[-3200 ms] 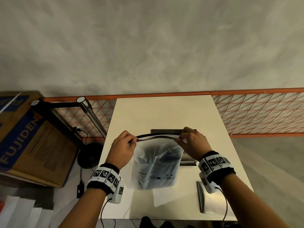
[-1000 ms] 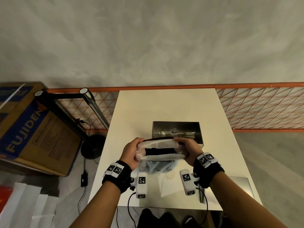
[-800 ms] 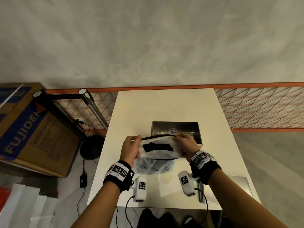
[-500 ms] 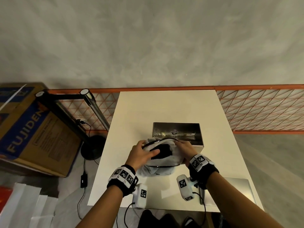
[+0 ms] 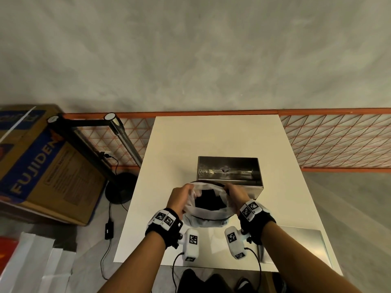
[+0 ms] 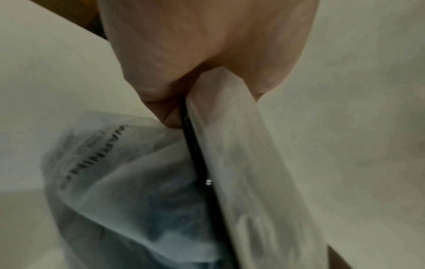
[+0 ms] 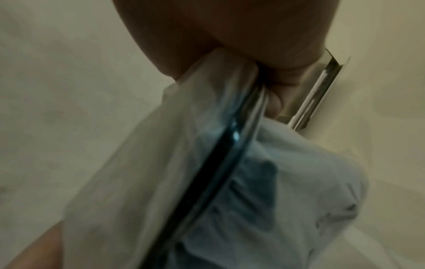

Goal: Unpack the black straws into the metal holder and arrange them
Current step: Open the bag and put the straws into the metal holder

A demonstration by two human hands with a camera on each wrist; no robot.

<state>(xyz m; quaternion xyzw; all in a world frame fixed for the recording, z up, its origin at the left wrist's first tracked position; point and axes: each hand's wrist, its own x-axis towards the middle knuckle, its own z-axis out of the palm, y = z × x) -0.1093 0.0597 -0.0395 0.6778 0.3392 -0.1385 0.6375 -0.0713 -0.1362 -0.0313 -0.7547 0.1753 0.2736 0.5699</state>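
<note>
1. Left hand [image 5: 179, 198] and right hand [image 5: 234, 195] each pinch the frosted bag [image 5: 206, 216] rim, holding its mouth wide.
2. Black straws [image 5: 209, 200] sit inside, just before the metal holder [image 5: 229, 172].
3. Cardboard box [image 5: 40, 166] reads "FUJIDEN"; the bag's print is blurred.

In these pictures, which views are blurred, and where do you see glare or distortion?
Left wrist and right wrist views: motion-blurred, the plastic bag smeared, its print barely readable. Head view: sharper, wide-angle bending at edges, dim reflections on the metal holder.

White table [image 5: 215, 140] with metal holder [image 5: 229, 172], plastic bag [image 5: 206, 218], flat metal lid [image 5: 296, 244].
</note>
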